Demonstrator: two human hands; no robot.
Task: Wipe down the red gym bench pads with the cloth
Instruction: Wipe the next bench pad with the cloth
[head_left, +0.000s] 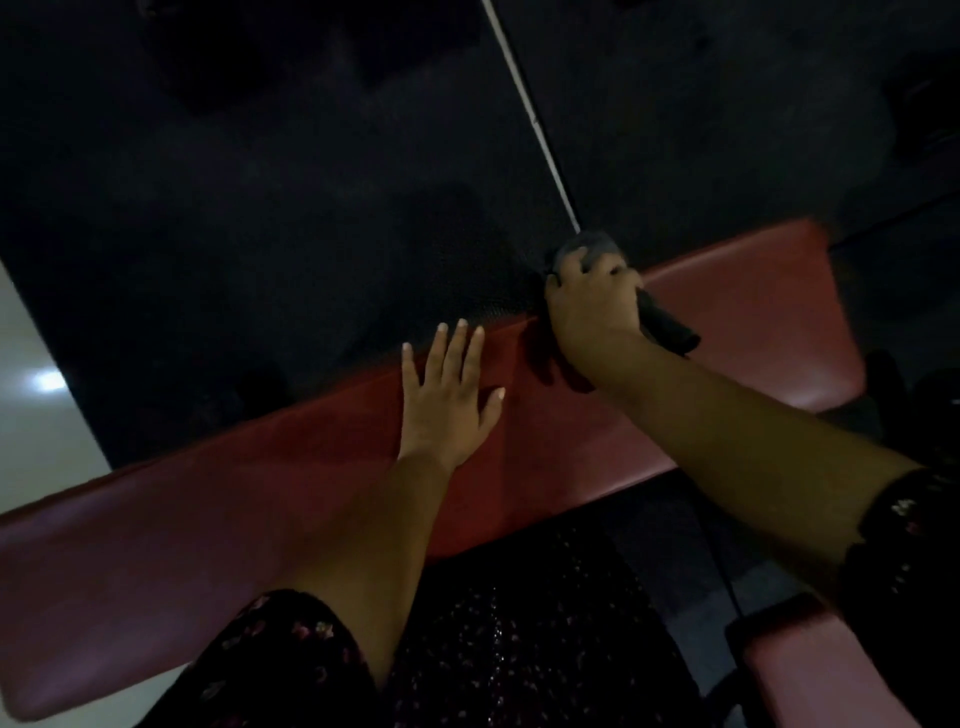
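Long red pad (208, 519): runs slantwise from lower left to upper right, with its far edge bordering the dark floor (260, 182).
Cloth (667, 325): dark and bunched at the pad's far edge, with a tail lying on the pad top.
Right hand (592, 306): fingers curled round the cloth at that far edge.
Left hand (444, 405): flat on the pad top with straight, spread fingers holding nothing; fingertips reach the far edge, near the right hand.
Open room: pad surface stretches from each hand out to its own end of the pad.
White line (535, 119): crosses the floor to the far edge by the cloth.
Second pad (810, 670): apart, beyond the long pad's near edge.
Count: two red pads, one cloth, two hands.
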